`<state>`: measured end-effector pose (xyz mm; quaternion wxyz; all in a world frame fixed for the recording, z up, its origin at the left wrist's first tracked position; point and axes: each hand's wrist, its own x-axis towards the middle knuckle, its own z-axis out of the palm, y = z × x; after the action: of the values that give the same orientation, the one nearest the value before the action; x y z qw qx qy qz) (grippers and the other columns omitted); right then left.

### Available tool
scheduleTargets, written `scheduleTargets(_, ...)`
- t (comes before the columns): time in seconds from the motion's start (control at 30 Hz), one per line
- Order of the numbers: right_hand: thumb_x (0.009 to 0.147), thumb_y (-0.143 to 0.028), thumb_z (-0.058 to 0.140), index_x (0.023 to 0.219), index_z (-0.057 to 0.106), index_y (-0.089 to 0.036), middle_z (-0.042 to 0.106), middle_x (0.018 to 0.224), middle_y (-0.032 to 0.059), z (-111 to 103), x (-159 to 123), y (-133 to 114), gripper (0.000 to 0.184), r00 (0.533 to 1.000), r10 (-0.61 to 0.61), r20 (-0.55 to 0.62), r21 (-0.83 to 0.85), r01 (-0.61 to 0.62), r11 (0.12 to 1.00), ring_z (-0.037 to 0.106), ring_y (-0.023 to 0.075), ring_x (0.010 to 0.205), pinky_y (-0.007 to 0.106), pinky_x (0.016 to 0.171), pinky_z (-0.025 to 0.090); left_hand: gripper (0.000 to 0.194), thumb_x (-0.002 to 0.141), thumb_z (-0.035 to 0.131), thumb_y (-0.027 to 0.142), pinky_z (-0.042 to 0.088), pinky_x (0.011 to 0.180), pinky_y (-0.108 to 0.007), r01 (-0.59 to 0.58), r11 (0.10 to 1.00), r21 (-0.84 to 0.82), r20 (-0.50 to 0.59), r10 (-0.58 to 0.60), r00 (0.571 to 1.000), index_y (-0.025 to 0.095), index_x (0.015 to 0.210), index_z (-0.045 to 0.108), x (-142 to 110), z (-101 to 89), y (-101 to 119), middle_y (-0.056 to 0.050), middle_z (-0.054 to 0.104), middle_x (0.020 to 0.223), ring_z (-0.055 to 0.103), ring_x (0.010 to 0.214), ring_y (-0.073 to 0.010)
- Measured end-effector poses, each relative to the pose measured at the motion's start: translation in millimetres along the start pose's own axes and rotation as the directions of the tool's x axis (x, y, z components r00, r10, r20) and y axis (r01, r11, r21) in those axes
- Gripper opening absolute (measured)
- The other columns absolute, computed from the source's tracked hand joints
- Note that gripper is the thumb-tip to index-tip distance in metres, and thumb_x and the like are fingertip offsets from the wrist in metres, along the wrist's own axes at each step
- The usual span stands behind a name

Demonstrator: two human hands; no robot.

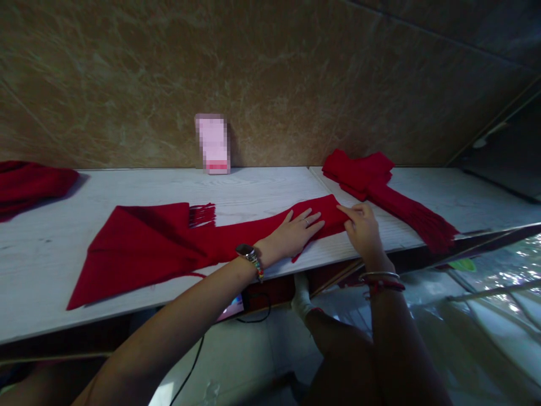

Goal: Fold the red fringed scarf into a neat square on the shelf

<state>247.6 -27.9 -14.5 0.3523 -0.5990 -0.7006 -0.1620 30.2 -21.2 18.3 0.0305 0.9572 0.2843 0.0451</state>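
Note:
A red scarf (139, 248) with a fringe lies lengthwise on the white wood-grain surface. Its left part spreads wide and slanted, while the right part is a narrow folded band. My left hand (291, 232) rests flat on this band, fingers spread and pointing right. At the band's right end, my right hand (363, 228) has its fingers curled, with the index finger and thumb at the scarf's edge. Part of the scarf's edge hangs below my left hand.
Another red scarf (359, 172), bunched up with its fringed end trailing, lies at the right. More red cloth (34, 186) sits at the far left. A pink, blurred-out object (214, 144) leans on the brown marbled wall (274, 84). The white counter (262, 192) ends just before me.

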Motion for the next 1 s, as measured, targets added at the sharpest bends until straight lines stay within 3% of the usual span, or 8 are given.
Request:
scheduleTargets(0.1, 0.073, -0.01, 0.041, 0.099, 0.07, -0.021, 0.057, 0.089, 0.0074, -4, 1, -1, 0.041, 0.999, -0.035, 0.01, 0.015, 0.035, 0.999, 0.057, 0.021, 0.082, 0.039, 0.081, 0.049, 0.057, 0.089, 0.033, 0.003, 0.023, 0.11, -0.051, -0.005, 1.0, 0.005, -0.028, 0.005, 1.0, 0.019, 0.143, 0.029, 2, -2.4, -7, -0.011, 0.023, 0.152, 0.013, 0.141, -0.024)
scheduleTargets(0.27, 0.076, -0.01, 0.038, 0.1, 0.069, -0.019, 0.062, 0.087, 0.0081, -7, -1, -6, 0.04, 0.995, 0.01, -0.095, -0.006, -0.011, 1.0, 0.059, 0.0214, 0.082, 0.039, 0.082, 0.048, 0.054, 0.09, 0.028, 0.003, 0.014, 0.111, -0.055, -0.016, 0.997, 0.074, -0.134, 0.026, 0.991, 0.021, 0.14, 0.034, 8, -12.4, -10, -0.009, 0.023, 0.153, 0.013, 0.141, -0.0242)
scheduleTargets(0.47, 0.07, -0.007, 0.039, 0.091, 0.07, -0.016, 0.061, 0.082, 0.0091, -1, -6, -8, 0.039, 0.994, 0.093, -0.062, -0.048, -0.096, 0.994, 0.057, 0.0225, 0.073, 0.04, 0.076, 0.049, 0.058, 0.087, 0.034, 0.002, 0.02, 0.11, -0.055, -0.033, 0.999, 0.037, 0.003, 0.033, 0.999, 0.019, 0.142, 0.03, 10, -0.5, -8, -0.011, 0.025, 0.152, 0.014, 0.141, -0.0256)
scheduleTargets(0.6, 0.068, -0.007, 0.039, 0.089, 0.069, -0.018, 0.06, 0.081, 0.0084, 2, -6, -9, 0.038, 0.989, 0.112, -0.094, -0.029, -0.115, 0.993, 0.057, 0.0234, 0.075, 0.043, 0.078, 0.049, 0.069, 0.081, 0.04, 0.001, 0.019, 0.11, -0.055, -0.039, 0.999, -0.022, 0.023, 0.039, 0.999, 0.023, 0.144, 0.025, 9, 1.4, -12, -0.009, 0.016, 0.155, 0.008, 0.142, -0.0258)
scheduleTargets(0.8, 0.064, -0.006, 0.04, 0.095, 0.069, -0.018, 0.061, 0.087, 0.0097, -5, -1, -8, 0.043, 0.996, 0.07, -0.048, -0.071, -0.073, 0.995, 0.059, 0.0234, 0.079, 0.044, 0.081, 0.05, 0.073, 0.08, 0.049, 0.018, 0.016, 0.103, -0.068, 0.07, 0.984, -0.164, 0.16, -0.043, 0.986, 0.029, 0.146, 0.018, 5, -6.2, -13, -0.01, 0.0, 0.156, -0.005, 0.14, -0.0364)
scheduleTargets(0.93, 0.067, -0.004, 0.038, 0.107, 0.066, -0.013, 0.062, 0.108, 0.0144, -12, 12, -18, 0.05, 0.998, -0.01, -0.069, -0.012, 0.01, 1.0, 0.059, 0.0243, 0.1, 0.044, 0.092, 0.046, 0.06, 0.089, 0.039, 0.035, 0.01, 0.107, -0.065, 0.033, 0.976, -0.217, 0.091, -0.013, 0.996, 0.028, 0.146, 0.02, 1, -2.4, -14, -0.009, 0.004, 0.156, -0.004, 0.141, -0.0323)
scheduleTargets(1.0, 0.075, -0.007, 0.036, 0.111, 0.064, -0.016, 0.061, 0.115, 0.0143, -9, 19, -25, 0.047, 1.0, -0.027, -0.01, 0.021, 0.027, 0.999, 0.056, 0.0249, 0.109, 0.048, 0.096, 0.043, 0.058, 0.092, 0.032, 0.041, 0.01, 0.11, -0.059, 0.048, 0.967, -0.249, 0.029, -0.042, 0.999, 0.024, 0.146, 0.017, 0, 1.2, -15, -0.009, 0.006, 0.156, -0.002, 0.142, -0.027)
